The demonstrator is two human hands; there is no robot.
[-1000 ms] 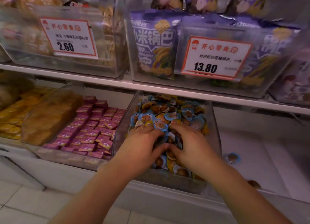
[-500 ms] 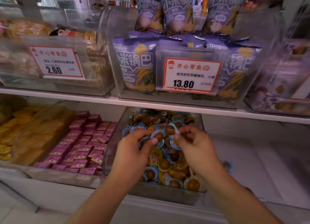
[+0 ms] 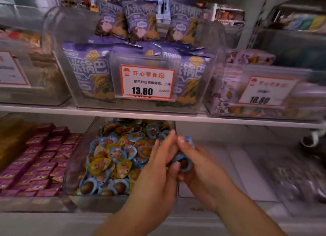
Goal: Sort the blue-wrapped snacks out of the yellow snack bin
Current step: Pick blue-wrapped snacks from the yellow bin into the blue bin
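A clear snack bin (image 3: 74,167) of mixed yellow- and blue-wrapped pieces sits on the lower shelf (image 3: 247,165), under purple bags (image 3: 88,68) and a 13.80 price tag (image 3: 147,82). At its right edge, the left hand (image 3: 155,179) and right hand (image 3: 199,172) meet, fingers (image 3: 183,144) clenched together round a bunch of blue-wrapped snacks (image 3: 184,163). The removal step looks under way; next, seemingly, carrying them clear of the bin.

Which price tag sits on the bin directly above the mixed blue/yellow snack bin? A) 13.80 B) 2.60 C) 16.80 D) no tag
A: the 13.80 price tag is on the clear bin of purple bags, which sits straight above the snack bin; the 16.80 tag is one bin to the right.
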